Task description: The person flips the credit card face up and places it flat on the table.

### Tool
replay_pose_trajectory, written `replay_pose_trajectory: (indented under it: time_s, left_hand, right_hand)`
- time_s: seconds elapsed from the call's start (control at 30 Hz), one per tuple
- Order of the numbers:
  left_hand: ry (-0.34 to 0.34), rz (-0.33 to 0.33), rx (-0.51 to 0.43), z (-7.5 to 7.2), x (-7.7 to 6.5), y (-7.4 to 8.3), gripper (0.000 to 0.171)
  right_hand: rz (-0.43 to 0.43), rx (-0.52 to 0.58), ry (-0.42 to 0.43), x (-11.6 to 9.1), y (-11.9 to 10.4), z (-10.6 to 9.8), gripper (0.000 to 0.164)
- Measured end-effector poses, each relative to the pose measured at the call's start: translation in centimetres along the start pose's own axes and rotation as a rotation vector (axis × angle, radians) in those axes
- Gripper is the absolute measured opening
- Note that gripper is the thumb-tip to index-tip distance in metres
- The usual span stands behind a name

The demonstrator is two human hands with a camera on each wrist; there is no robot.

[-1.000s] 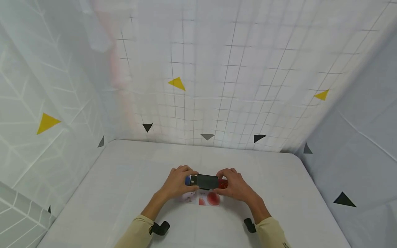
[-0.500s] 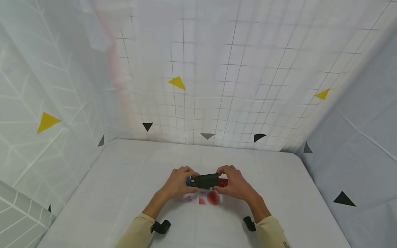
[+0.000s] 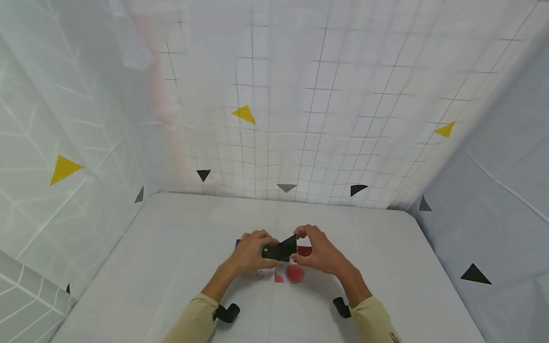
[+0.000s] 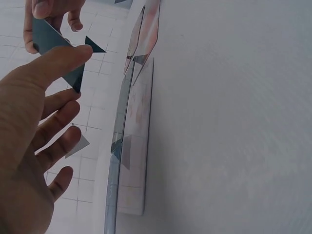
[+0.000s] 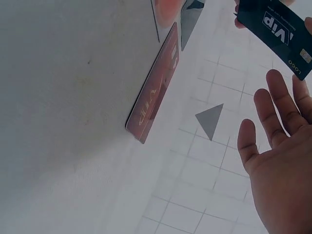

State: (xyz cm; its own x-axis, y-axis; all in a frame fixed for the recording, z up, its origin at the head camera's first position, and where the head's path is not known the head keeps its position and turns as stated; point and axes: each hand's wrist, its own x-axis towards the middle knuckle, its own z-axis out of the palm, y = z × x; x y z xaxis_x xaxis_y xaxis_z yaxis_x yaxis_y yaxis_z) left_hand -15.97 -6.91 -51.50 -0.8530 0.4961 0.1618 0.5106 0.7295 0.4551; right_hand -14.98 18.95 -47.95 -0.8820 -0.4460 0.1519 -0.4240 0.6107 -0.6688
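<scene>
A dark green card [image 3: 286, 247] printed "VIP" is held between both hands over the table, its right end tilted upward. My left hand [image 3: 252, 252] pinches the lower left end, thumb over the face, as the left wrist view shows. At the raised end, my right hand [image 3: 316, 251] grips it between thumb and fingertips. In the right wrist view the card's printed face [image 5: 280, 29] shows a small chip. Below the hands lie a red card [image 3: 305, 250] with gold lettering, a blue card [image 3: 238, 243] mostly behind the left hand, and another dark card [image 4: 124, 102].
Nearer the body, a white card with a red circle [image 3: 294, 273] and a pale pink-patterned card [image 3: 264, 273] lie flat on the white table [image 3: 193, 267]. White sheets [image 3: 300, 143] with triangles and grid lines surround it. Black camera mounts [image 3: 228, 313] sit on the wrists.
The card has gone from nearly level to steeply tilted, its right end rising with my right hand. Both hands have shifted slightly, uncovering part of the blue card at the left.
</scene>
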Motion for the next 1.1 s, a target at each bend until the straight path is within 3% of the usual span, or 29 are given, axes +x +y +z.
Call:
replay_pose_trajectory:
  time_s: [0.37, 0.5, 0.83, 1.1]
  left_hand:
    - [-0.007, -0.013, -0.022, 0.5, 0.0, 0.5, 0.048]
    - [0.0, -0.001, -0.021, 0.6, 0.1, 0.6, 0.048]
    - [0.009, 0.007, -0.005, 0.7, 0.1, 0.8, 0.051]
    - [0.008, 0.005, -0.004, 0.8, 0.0, 0.8, 0.052]
  right_hand:
    - [0.002, 0.174, -0.073, 0.3, -0.1, 0.7, 0.064]
    - [0.004, 0.174, -0.081, 0.3, -0.2, 0.9, 0.064]
    - [-0.1, 0.275, -0.102, 0.3, -0.3, 1.4, 0.066]
    - [-0.119, 0.296, -0.106, 0.3, -0.5, 1.5, 0.064]
